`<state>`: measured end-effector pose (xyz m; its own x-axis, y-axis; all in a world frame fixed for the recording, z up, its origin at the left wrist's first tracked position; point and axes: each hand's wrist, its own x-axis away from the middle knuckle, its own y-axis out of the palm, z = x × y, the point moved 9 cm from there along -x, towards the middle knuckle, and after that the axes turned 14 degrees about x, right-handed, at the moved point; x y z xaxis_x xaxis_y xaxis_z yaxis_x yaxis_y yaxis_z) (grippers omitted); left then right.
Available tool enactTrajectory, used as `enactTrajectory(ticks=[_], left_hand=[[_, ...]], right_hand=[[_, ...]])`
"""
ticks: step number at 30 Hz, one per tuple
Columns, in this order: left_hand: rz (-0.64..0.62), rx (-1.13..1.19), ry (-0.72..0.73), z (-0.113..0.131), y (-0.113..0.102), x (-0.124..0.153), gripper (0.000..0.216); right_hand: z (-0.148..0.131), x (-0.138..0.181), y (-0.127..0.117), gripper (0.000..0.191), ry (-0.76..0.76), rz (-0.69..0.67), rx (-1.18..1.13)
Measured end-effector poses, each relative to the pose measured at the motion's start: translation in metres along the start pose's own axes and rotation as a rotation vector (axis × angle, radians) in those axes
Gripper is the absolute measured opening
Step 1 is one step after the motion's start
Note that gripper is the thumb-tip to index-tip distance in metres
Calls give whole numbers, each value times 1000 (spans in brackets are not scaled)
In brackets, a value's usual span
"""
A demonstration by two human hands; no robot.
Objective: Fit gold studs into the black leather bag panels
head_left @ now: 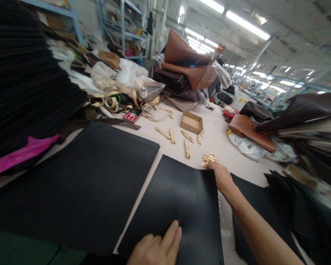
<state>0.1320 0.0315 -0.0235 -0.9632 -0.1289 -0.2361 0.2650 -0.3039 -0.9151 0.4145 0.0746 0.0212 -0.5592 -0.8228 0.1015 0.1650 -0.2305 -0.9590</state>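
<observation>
A smooth black leather-like sheet lies in front of me, its far edge slightly bowed. My left hand rests on its near part, two fingers stretched out and the others bent. At the far right corner of that sheet, my right hand is closed on the edge; its fingertips are partly hidden. Just beyond those fingers sits a small heap of gold-coloured metal pieces. Farther off lie several short rows of similar gold pieces, near an open cardboard box.
A black stack of sheets lies to the left, beside a tall dark pile. More black sheets are on the right. Brown bags, plastic bags and a calculator stand farther back.
</observation>
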Motion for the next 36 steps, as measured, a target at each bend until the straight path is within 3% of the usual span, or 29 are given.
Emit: enactTrajectory(ticks=[5,9,12,14,17,20,22,25,36], left_hand=[[-237,176,-48,4,2,-4,76],[-202,196,-73,7,-11,-5,70],[-160,191,-56,10,-17,-3,64],[-133,185,-36,11,-20,-3,60],[-105,166,-18,12,-24,-2,53],[-89,162,-6,13,-26,-2,49],[-72,159,2,14,-28,-1,49],[-47,151,13,16,-30,0,47],[-23,175,9,14,-33,1,46]], right_hand=[[16,5,6,32,55,24,-118],[48,15,-1,27,187,52,-198],[58,43,-11,32,274,83,-314],[42,70,-14,33,244,84,-534],[-14,111,-8,27,96,-19,-795],[-72,138,1,22,-57,-153,-735],[-95,145,1,22,-132,-171,-675],[-110,144,0,21,-204,-166,-626],[-118,138,-3,17,-272,-232,-562]])
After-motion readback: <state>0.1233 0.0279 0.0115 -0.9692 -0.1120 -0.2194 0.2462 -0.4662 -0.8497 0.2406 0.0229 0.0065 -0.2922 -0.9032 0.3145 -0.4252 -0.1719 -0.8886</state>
